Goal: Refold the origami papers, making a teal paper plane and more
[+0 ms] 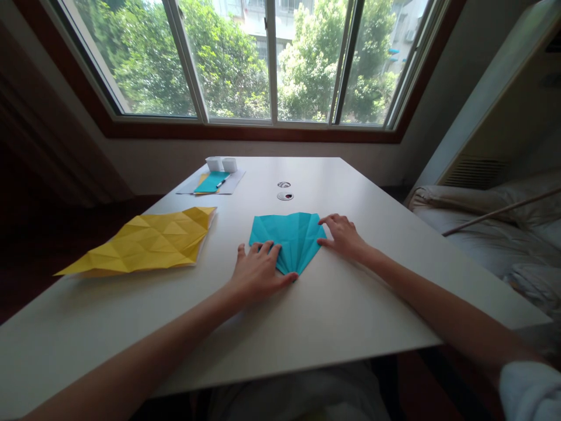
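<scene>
A sheet of turquoise paper (291, 231) lies on the white table in front of me, its creases fanning out from the near corner. My left hand (262, 270) rests over its lower left part, fingers spread and thumb at the near corner. At the right edge, my right hand (342, 235) touches the paper with thumb and forefinger apart, one above the other; whether it pinches the edge does not show clearly. To the left lies a yellow sheet of paper (153, 241), covered in fold lines and lying unevenly, with a pale underside along its right edge.
Two small white containers (221, 164) stand at the far left of the white table (363, 304), behind turquoise paper (211, 182) and a pen (222, 180). Two small round items (285, 196) lie beyond my hands. A padded seat (473, 216) is on the right.
</scene>
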{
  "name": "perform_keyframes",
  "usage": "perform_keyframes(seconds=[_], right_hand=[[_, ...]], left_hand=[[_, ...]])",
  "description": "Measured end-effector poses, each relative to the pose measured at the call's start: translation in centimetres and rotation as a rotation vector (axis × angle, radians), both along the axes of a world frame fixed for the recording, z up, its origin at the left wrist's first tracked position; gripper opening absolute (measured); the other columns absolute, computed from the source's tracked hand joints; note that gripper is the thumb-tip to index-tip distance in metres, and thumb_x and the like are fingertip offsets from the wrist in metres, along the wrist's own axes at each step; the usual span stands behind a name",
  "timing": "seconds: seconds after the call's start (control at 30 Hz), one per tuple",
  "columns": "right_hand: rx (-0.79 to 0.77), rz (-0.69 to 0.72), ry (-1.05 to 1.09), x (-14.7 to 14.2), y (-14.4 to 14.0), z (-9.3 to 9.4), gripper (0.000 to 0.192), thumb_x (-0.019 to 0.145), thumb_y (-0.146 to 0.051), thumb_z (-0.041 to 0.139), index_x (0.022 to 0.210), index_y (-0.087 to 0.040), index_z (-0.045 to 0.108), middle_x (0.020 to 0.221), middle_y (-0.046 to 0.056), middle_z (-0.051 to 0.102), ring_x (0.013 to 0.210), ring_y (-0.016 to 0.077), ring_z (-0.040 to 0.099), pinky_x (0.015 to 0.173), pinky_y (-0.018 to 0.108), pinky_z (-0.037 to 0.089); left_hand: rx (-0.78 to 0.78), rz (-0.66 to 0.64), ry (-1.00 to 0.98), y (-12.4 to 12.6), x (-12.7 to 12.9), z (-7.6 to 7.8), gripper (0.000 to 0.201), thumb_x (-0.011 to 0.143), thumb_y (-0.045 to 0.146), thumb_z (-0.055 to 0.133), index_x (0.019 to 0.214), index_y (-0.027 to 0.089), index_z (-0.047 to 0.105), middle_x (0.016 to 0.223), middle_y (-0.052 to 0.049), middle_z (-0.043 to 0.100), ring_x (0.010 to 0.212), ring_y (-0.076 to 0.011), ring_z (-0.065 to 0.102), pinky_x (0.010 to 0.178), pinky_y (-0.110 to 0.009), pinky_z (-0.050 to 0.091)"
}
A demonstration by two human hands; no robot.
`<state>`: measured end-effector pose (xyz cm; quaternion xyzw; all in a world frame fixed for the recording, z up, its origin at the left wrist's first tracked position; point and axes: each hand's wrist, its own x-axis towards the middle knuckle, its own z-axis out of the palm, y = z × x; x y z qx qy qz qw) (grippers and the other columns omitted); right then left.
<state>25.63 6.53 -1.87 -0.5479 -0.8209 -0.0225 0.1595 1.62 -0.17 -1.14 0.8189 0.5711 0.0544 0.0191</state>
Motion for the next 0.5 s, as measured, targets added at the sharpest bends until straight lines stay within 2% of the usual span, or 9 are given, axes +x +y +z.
perform_keyframes(seconds=[0.07,0.1,0.13,0.2,0.33,0.5], right_hand=[[0.048,0.262,-0.031,-0.7,-0.9,0.3,0.034,0.087,-0.022,0.045,0.120,-0.023,0.049,0.130,0.010,0.045,0.121,0.0262,0.038,0.095,0.045,0.034],[0.012,0.436,-0.058,-1.1,-1.5,0.5,0.036,0.089,-0.019,0.038,0.124,-0.024,0.047,0.135,0.008,0.042,0.125,0.0225,0.035,0.099,0.042,0.031],[-0.042,0.559,-0.071,-1.5,-2.1,0.6,0.039,0.091,-0.020,0.035,0.129,-0.025,0.043,0.139,0.007,0.038,0.128,0.0202,0.032,0.102,0.041,0.029],[-0.154,0.672,-0.092,-2.1,-3.3,0.6,0.045,0.092,-0.032,0.035,0.137,-0.024,0.031,0.144,0.007,0.031,0.132,0.0206,0.026,0.106,0.044,0.022],[-0.324,0.699,-0.107,-2.8,-4.4,0.3,0.063,0.089,-0.050,0.033,0.142,-0.021,0.016,0.147,0.009,0.019,0.135,0.0235,0.017,0.109,0.048,0.013],[-0.369,0.650,-0.078,-2.6,-3.8,0.0,0.065,0.088,-0.052,0.034,0.142,-0.023,0.014,0.148,0.008,0.016,0.135,0.0239,0.016,0.109,0.047,0.012]], left_hand=[[0.008,-0.001,0.001,0.0,0.1,-0.1,0.077,0.073,0.072,0.033,0.130,0.021,0.041,0.135,-0.012,0.041,0.121,-0.0362,0.034,0.098,-0.063,0.012],[0.011,-0.001,0.003,0.0,0.1,-0.1,0.076,0.073,0.072,0.033,0.130,0.021,0.041,0.135,-0.012,0.042,0.121,-0.0361,0.034,0.097,-0.063,0.012],[0.012,0.002,0.004,0.0,0.1,-0.1,0.076,0.073,0.072,0.033,0.129,0.021,0.041,0.135,-0.012,0.042,0.121,-0.0359,0.034,0.097,-0.063,0.013],[0.010,0.010,0.008,0.0,0.2,-0.2,0.074,0.073,0.071,0.035,0.128,0.023,0.041,0.135,-0.012,0.042,0.121,-0.0356,0.035,0.097,-0.063,0.013],[0.009,0.010,0.011,0.0,0.2,0.0,0.075,0.071,0.072,0.036,0.127,0.023,0.042,0.135,-0.012,0.043,0.120,-0.0355,0.035,0.098,-0.063,0.013],[-0.005,0.025,0.029,0.0,0.3,0.1,0.074,0.072,0.072,0.036,0.128,0.023,0.042,0.136,-0.011,0.041,0.121,-0.0359,0.034,0.098,-0.062,0.012]])
